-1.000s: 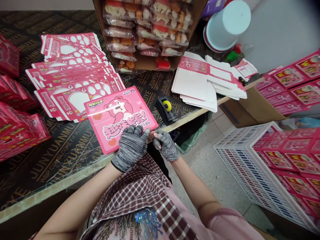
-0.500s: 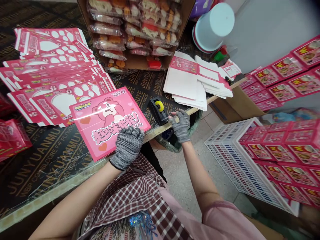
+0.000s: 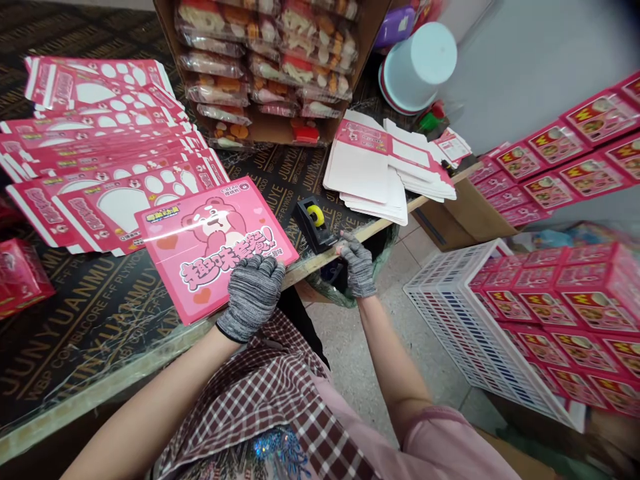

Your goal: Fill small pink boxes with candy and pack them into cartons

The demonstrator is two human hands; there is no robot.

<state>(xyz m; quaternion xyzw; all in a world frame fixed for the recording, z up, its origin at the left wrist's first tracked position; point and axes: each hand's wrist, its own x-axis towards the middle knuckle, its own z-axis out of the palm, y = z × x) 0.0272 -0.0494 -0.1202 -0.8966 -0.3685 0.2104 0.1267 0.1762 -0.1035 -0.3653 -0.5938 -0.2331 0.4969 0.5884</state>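
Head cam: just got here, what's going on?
A person in grey fingerless gloves is at a workbench. The left hand lies on the near edge of a pink bear package. The right hand is at the front end of a black tape dispenser; whether it grips any tape can't be told. Pink printed sheets lie spread behind the package.

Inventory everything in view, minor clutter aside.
bear-print package: 1, pink, table edge
tape dispenser: 1, black, right of package
printed sheets: many, pink, table left
cards: many, mostly white, table right
wrapped packs: many, mixed, in carton
tabletop carton: 1, brown, back
bucket stack: 1, pale blue, back right
crate: 1, white, floor right
boxes: many, pink, mostly right
table: 1, black, centre-left
left hand: 1, grey-gloved, on package
right hand: 1, grey-gloved, beside dispenser
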